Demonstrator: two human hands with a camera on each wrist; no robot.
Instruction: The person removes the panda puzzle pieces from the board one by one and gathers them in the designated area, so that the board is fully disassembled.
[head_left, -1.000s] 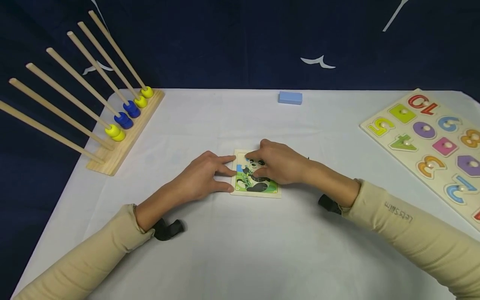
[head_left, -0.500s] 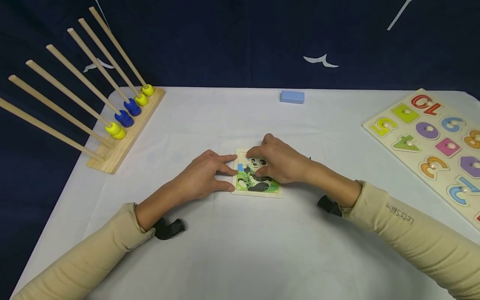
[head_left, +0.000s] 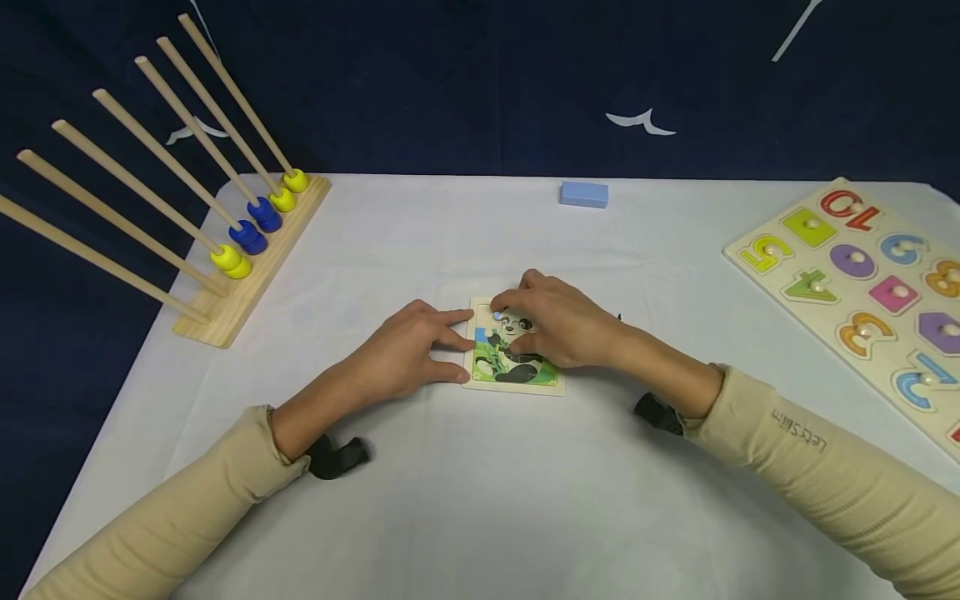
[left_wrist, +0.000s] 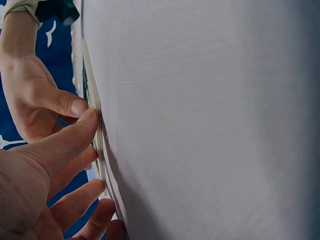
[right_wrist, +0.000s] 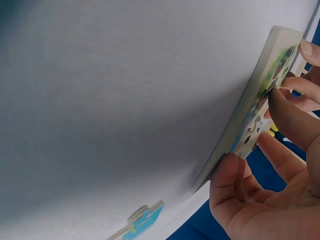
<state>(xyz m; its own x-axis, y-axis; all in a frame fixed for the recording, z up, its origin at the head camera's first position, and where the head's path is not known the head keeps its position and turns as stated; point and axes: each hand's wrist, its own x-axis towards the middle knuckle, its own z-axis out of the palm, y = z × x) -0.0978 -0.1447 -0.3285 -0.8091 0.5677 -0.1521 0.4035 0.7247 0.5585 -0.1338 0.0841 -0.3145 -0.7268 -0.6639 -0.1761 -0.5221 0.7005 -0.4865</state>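
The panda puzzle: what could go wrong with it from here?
The left hand rests its fingertips against just one edge of the panda puzzle, so a push from the opposite side might slide it across the cloth.

The right hand covers part of the picture, so a badly seated piece there could be missed.

A loose piece lies near that hand and might get knocked away.

- A tabletop laid out with children's learning toys; home, classroom or studio cannot be told.
- Navy cloth [head_left: 420,83] with white bird-like shapes, across the top.
- White tablecloth [head_left: 450,500] below.
- Peg abacus [head_left: 267,258], upper left.
- Number peg puzzle [head_left: 851,300], right edge.
- Panda jigsaw puzzle [head_left: 501,357], centre.
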